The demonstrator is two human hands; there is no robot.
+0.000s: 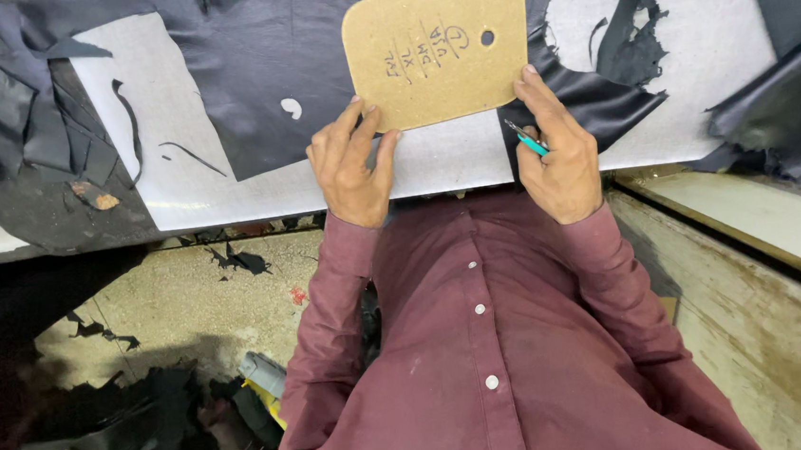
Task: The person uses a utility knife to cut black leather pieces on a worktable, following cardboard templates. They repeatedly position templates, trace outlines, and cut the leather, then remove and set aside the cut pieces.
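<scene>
Cardboard template: left hand spread, pinning its lower edge against black leather; right hand steadied its corner, gripping teal knife.

template — matt tan fibreboard, smooth, under my fingers | leather sheet — black, soft sheen, ragged edges | worktop — pale grey, dull, scored | knife handle — teal, glossy plastic | my shirt — maroon woven cloth

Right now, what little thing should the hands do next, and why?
Probably slide the template fully onto the black leather. Its lower edge hangs over the bare white table; the left hand and right hand, holding a small knife, touch its corners.
</scene>
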